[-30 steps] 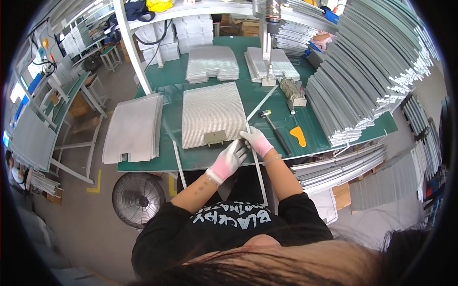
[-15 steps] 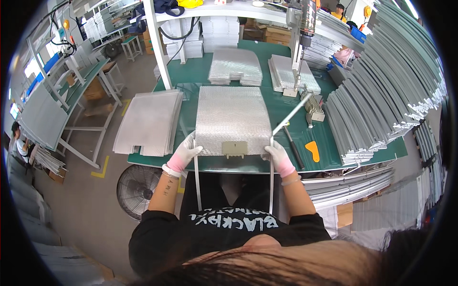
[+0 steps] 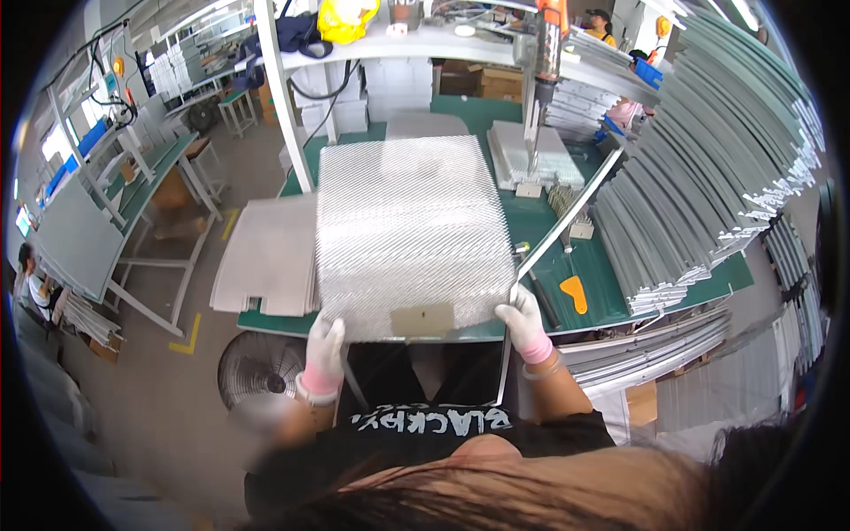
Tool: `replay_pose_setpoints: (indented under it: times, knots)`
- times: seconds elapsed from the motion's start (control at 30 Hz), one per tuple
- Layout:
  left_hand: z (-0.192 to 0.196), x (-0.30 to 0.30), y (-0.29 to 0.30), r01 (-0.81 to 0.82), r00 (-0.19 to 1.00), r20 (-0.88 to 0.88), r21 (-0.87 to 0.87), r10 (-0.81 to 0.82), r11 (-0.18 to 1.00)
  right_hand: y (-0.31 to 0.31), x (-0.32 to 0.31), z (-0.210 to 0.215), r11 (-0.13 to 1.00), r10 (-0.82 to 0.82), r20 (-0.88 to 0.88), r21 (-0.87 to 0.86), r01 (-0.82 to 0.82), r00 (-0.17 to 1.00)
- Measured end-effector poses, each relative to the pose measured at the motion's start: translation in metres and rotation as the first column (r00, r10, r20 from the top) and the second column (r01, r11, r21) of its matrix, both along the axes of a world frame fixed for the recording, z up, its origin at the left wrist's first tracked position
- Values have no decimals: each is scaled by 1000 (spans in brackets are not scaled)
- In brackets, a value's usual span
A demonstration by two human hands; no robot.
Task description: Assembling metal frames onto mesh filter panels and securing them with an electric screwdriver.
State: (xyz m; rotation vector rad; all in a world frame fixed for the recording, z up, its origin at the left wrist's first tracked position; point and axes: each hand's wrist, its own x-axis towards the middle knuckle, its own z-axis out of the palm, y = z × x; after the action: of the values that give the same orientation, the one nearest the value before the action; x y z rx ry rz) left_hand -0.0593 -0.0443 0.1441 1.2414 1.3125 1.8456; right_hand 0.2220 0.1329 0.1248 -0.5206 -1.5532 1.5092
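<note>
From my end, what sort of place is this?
Probably a factory assembly workshop: there's a green-topped workbench, an orange-and-black power tool mounted above it, and a large stack of thin grey pieces along its right side.

Landmark: mesh panel (image 3: 412, 230). Metal-looking, silvery; finely ridged, glossy, strong glare. Plate (image 3: 422, 319) at mesh panel's near edge: smooth, matt, grey-beige, metal by look. Left hand (image 3: 326, 347) and right hand (image 3: 524, 320), at mesh panel's near corners: gloved in matt cloth. Strip (image 3: 575, 212), right of mesh panel: smooth, pale, metal-looking. Tabletop (image 3: 606, 288), same side: smooth, slight sheen; material unclear. Scraper (image 3: 575, 295), same side: smooth orange plastic by look. Sheet stack (image 3: 266, 257), left of mesh panel: pale, matt. Beyond mesh panel: glossy, crumpled plastic bag (image 3: 345, 19); matt dark cloth (image 3: 301, 35); matt brown cardboard boxes (image 3: 498, 84).
</note>
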Motion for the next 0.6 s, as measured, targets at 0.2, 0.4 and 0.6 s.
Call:
replay_pose_setpoints:
  times: [0.2, 0.4, 0.6]
  knots:
    - [65, -41, 12, -87, 994, 78, 174, 74, 981, 2, -35, 93, 935, -192, 52, 313, 166, 980]
    - [82, -60, 108, -329, 927, -136, 151, 349, 932, 49, -71, 103, 625, -574, -159, 547, 556, 803]
    - [57, -66, 125, -212, 977, 21, 241, 213, 947, 62, -65, 71, 611, -601, -195, 515, 602, 775]
